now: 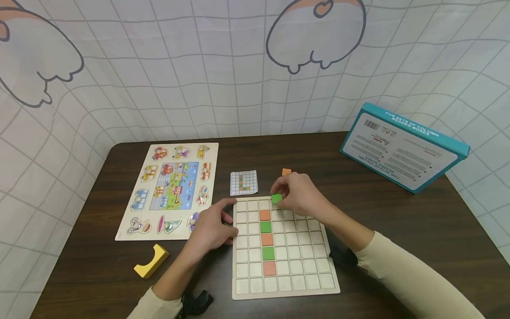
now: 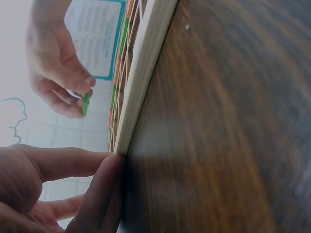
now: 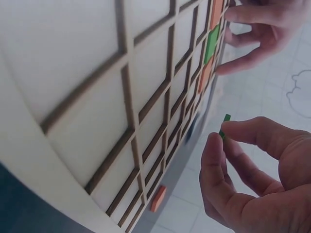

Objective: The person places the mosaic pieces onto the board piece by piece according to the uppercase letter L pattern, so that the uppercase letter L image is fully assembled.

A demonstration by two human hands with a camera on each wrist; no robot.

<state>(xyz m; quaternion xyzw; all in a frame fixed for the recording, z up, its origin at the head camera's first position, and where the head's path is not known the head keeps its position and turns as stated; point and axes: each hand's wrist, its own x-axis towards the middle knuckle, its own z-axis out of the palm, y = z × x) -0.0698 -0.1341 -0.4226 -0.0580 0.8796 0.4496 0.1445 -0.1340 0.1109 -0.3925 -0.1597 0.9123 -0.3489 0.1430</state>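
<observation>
From my seat at the remote screen, my right hand (image 1: 300, 195) pinches a green tile (image 1: 276, 198) between thumb and fingertips, narrow grip, while my left hand (image 1: 213, 228) rests with fingers straight against the left edge of the grid board (image 1: 307, 270), holding nothing.

Going left to right across the table: a picture puzzle (image 1: 169, 188) lies at 9 o'clock from the board, a yellow arch block (image 1: 151, 261) sits in front of it toward 7 o'clock, a small pattern card (image 1: 244, 182) lies just beyond the board's far edge, then comes the board itself, and a teal box (image 1: 402, 148) leans well off at 2 o'clock. An orange tile (image 1: 286, 171) lies loose on the table just past my right hand.

The board carries 5 tiles in 1 column, orange and green alternating. The green tile hangs over the far row, just to the 3 o'clock side of that column's top empty cell; my right hand is plainly the nearer one.

The head view does not show the tile's height. The right wrist view shows the tile (image 3: 225, 125) edge-on, clear of the board, and the left wrist view shows it (image 2: 85, 104) apart from the board's edge, with my left fingers (image 2: 104, 179) touching the board's corner.
</observation>
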